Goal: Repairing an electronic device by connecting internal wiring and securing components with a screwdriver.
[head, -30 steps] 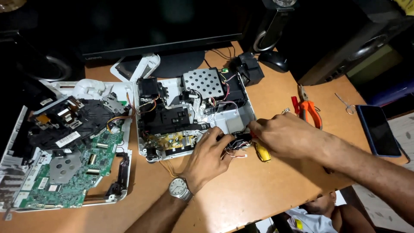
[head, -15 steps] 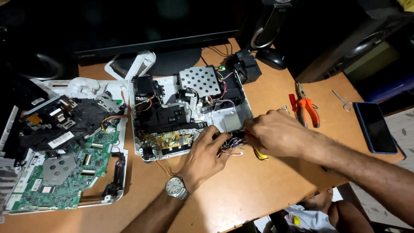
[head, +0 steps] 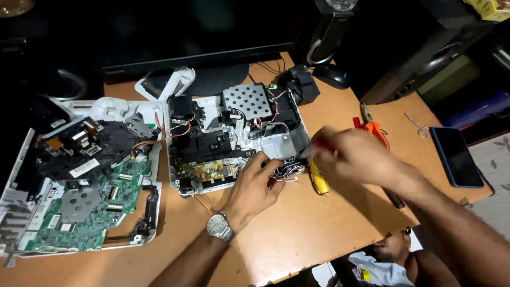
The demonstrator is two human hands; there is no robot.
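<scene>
My left hand (head: 254, 187) pinches the small wired part (head: 288, 171) at the opened device's (head: 234, 141) four o'clock corner, steadying it while my blurred right hand (head: 348, 154) grips a tool there.

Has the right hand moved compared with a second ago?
Yes. The right hand has lifted off the wire bundle and shifted toward the orange pliers; the yellow-handled tool now lies uncovered on the table.

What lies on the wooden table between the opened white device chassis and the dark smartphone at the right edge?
In the head view, between the opened white chassis and the dark smartphone lie the blurred right hand, a yellow-handled tool and orange-handled pliers.
</scene>
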